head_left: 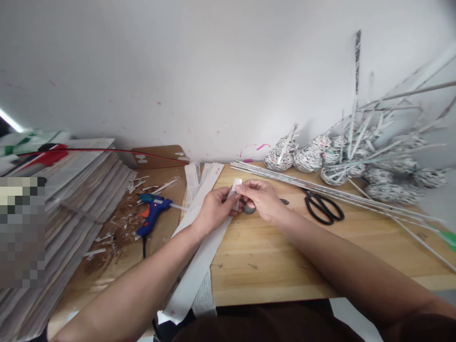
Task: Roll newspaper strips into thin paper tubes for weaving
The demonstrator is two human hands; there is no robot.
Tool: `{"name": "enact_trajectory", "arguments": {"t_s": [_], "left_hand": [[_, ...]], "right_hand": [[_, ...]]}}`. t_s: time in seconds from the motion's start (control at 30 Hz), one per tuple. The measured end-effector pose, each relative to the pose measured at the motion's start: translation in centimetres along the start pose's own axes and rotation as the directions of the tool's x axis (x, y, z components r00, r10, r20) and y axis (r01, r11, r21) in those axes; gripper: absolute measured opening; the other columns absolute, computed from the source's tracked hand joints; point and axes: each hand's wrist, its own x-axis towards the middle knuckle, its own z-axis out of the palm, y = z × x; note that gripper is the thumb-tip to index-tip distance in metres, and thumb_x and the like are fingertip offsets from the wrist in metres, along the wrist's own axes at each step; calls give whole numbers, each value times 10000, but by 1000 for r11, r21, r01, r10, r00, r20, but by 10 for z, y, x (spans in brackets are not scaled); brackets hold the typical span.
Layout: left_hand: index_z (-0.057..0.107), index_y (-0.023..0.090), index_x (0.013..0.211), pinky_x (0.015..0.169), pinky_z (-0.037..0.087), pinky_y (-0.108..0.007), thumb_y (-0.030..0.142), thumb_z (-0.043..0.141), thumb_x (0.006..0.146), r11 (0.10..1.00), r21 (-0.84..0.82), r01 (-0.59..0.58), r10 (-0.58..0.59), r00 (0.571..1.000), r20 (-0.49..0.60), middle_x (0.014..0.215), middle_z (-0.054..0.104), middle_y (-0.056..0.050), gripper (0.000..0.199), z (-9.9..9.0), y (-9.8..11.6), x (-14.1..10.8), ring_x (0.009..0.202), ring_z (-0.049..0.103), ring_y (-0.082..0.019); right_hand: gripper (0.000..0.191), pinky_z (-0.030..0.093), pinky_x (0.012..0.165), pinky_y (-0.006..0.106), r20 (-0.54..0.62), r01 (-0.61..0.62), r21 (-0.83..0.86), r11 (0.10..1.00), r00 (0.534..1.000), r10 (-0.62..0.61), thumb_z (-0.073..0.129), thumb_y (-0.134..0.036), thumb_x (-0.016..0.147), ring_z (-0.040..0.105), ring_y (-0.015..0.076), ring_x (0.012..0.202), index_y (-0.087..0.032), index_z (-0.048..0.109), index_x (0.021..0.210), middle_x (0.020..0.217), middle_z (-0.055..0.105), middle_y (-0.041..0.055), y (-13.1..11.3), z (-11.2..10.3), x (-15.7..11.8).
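My left hand is closed on a small piece of white paper over the middle of the table. From the right, my right hand pinches the same paper, its thumb and fingers meeting my left fingertips. A dark grey, rounded object shows just below my right fingers; I cannot make out what it is. Long white paper strips lie slantwise under and beside my left hand. Part of the small paper is hidden by my fingers.
A blue glue gun and paper scraps lie left, beside stacked newspapers. Black-handled scissors rest right of my hands. Thin paper sticks cross the table behind them. Woven paper shapes stand at the back right.
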Motion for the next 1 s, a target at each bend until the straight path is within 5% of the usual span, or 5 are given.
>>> {"name": "enact_trajectory", "arguments": {"t_s": [0.43,0.6,0.73,0.83,1.0], "left_hand": [[672,155,818,473,480,-217,502,535,865,968,211,-135,137,991,8,745,698,-53,376,6,3,-9,581,626,-145],[706,146,830,395,416,-205,617,432,870,959,285,7,-79,967,241,701,698,-85,547,-12,28,-11,553,636,-162],[669,183,1088,625,526,-279,487,480,882,844,524,-111,133,991,-4,1017,710,-110,413,-17,33,-1,867,677,-224],[634,190,1156,967,442,-407,298,682,730,674,686,-274,329,943,53,1203,635,-121,442,-1,16,9,1127,567,-284],[664,196,714,845,463,-414,242,687,687,769,609,-193,226,974,24,836,669,-128,58,25,-14,25,932,619,-322]], "right_hand": [[364,326,356,196,98,-13,107,994,995,3,829,-382,631,482,83,364,-174,531,614,489,582,-43,-7,-1,-2],[395,370,402,201,390,-173,91,981,912,124,835,-460,605,519,98,426,-152,592,651,516,602,-16,-17,-28,5],[428,313,391,169,509,-190,106,976,854,111,869,-458,545,539,96,473,-138,601,640,577,638,10,-24,-46,8],[440,309,389,169,575,-204,91,975,810,116,875,-464,531,541,101,469,-136,602,640,589,648,20,-23,-48,7],[414,329,390,165,636,-195,44,980,762,123,860,-452,571,548,100,473,-122,625,658,590,646,27,-15,-42,5]]}}
